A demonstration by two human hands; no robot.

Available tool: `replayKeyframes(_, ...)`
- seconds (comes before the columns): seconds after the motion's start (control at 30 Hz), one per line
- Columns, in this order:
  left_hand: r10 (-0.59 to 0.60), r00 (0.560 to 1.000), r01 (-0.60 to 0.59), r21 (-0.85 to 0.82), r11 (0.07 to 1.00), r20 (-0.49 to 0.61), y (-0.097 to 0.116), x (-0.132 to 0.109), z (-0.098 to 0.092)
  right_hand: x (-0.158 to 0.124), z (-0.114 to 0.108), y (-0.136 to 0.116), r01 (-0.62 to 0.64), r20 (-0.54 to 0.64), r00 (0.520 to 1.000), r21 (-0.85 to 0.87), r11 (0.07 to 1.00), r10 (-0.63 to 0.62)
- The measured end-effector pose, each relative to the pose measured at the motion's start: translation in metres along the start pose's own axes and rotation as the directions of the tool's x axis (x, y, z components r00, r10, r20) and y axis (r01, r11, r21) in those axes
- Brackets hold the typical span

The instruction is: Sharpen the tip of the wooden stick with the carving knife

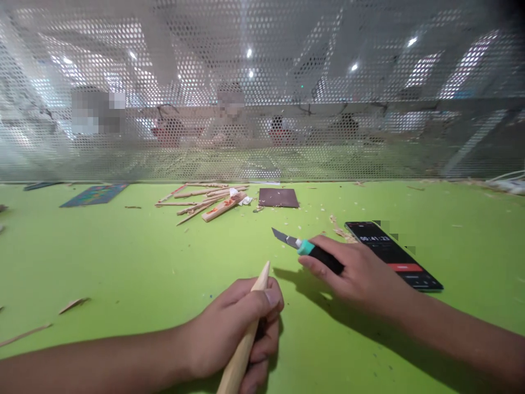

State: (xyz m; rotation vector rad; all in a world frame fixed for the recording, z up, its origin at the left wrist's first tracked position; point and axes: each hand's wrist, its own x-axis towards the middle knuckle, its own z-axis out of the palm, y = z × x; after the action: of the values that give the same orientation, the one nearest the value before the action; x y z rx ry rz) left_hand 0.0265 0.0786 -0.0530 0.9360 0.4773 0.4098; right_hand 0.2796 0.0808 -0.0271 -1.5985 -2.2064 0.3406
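My left hand (241,323) is closed around a pale wooden stick (246,339) whose carved, pointed tip rises above my thumb. My right hand (356,273) grips a craft knife (305,247) with a black handle, a teal collar and a short grey blade that points up and to the left. The blade's tip is apart from the stick, a little above and to the right of its point. Both hands hover low over the green table (135,262).
A black phone (394,254) with a running timer lies just right of my right hand. Farther back lie a heap of thin wooden sticks (205,200) and a dark brown sheet (279,197). Wood shavings are scattered about. A perforated metal screen (262,109) bounds the table's far edge.
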Motion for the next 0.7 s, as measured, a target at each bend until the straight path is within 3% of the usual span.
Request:
replayKeyframes(0.2, -0.009, 1.000, 0.009, 0.002, 1.000, -0.009, -0.001, 0.000, -0.001, -0.009, -0.001, -0.012, 0.198, 0.113, 0.971, 0.114, 0.974, -0.211)
replayKeyframes(0.37, -0.046, 0.999, 0.046, 0.065, 0.997, 0.002, -0.001, 0.000, -0.001, -0.011, 0.003, -0.014, 0.248, 0.095, 0.961, 0.104, 0.963, -0.258)
replayKeyframes(0.43, -0.038, 0.999, 0.038, 0.063, 0.997, 0.002, 0.000, 0.000, -0.001, -0.009, 0.005, -0.010, 0.224, 0.083, 0.970, 0.060, 0.973, -0.228)
replayKeyframes(0.57, -0.012, 1.000, 0.012, 0.032, 0.999, -0.001, 0.002, 0.000, 0.001, -0.001, 0.003, -0.001, 0.030, -0.012, 0.999, -0.057, 0.998, -0.031)
replayKeyframes(0.6, -0.011, 1.000, 0.011, 0.030, 0.999, 0.001, 0.002, 0.001, 0.001, 0.001, 0.002, 0.001, 0.016, -0.054, 0.998, -0.091, 0.996, -0.021)
replayKeyframes(0.7, -0.003, 1.000, 0.003, 0.016, 1.000, 0.018, 0.001, 0.002, -0.002, 0.002, 0.001, 0.001, 0.023, -0.037, 0.999, -0.061, 0.998, -0.025)
